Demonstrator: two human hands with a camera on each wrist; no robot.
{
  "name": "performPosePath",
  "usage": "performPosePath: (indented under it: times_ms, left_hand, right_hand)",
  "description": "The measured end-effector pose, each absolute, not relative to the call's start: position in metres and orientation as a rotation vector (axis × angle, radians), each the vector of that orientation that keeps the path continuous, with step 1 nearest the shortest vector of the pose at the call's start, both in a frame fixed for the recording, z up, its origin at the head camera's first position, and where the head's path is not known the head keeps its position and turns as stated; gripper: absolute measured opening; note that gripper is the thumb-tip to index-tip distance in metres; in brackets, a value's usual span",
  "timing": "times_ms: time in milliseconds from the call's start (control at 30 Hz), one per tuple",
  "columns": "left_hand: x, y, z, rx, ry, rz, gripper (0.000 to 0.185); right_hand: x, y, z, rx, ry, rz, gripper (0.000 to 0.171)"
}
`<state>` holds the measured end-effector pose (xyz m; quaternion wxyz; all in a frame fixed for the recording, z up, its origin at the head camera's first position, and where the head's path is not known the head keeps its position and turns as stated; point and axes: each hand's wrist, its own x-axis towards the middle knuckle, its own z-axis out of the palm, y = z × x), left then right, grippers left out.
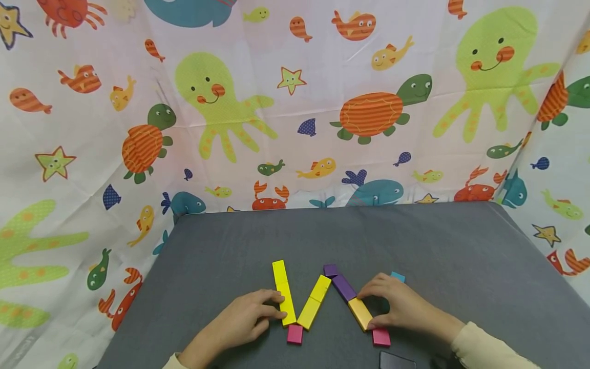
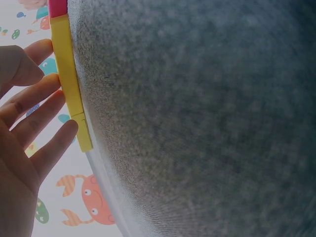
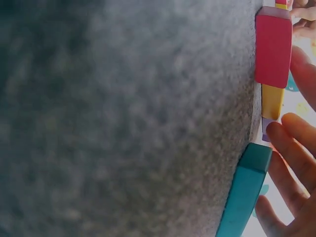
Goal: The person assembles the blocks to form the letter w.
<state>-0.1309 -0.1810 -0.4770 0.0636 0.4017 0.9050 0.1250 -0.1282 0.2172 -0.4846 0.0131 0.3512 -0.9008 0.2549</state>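
Observation:
My left hand [image 1: 246, 318] rests its fingertips against the left side of a line of yellow blocks [image 1: 287, 306]; the left wrist view shows these fingers [image 2: 47, 106] spread and fairly straight. A second yellow line [image 1: 314, 302] slants beside it, and a pink block [image 1: 295, 334] sits at the bottom of the V they form. My right hand [image 1: 401, 302] pinches an orange-yellow block [image 1: 360, 313] lengthwise between thumb and finger. That block's upper end meets a purple block [image 1: 344, 288]; its lower end is close to another pink block [image 1: 381, 337].
A small purple block [image 1: 330, 270] tops the right-hand line. Partly hidden behind my right hand is a blue block [image 1: 398, 277], seen as teal [image 3: 244, 192] in the right wrist view. A dark flat object [image 1: 397, 360] lies at the front edge of the grey-covered table [image 1: 230, 246].

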Motion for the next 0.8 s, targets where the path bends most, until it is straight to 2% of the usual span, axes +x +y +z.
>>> performPosePath:
  times_ms: [567, 800]
  left_hand:
    - [-0.1307, -0.1805, -0.4763, 1.189, 2.731, 0.377, 0.038]
    - [-0.1312, -0.1810, -0.4772, 1.188, 2.731, 0.369, 0.038]
  right_hand:
    - [-0.1326, 0.2185, -0.4843, 1.151, -2.828, 0.818, 0.044]
    - [-0.1319, 0.2205, -0.4862, 1.259, -2.726, 0.781, 0.037]
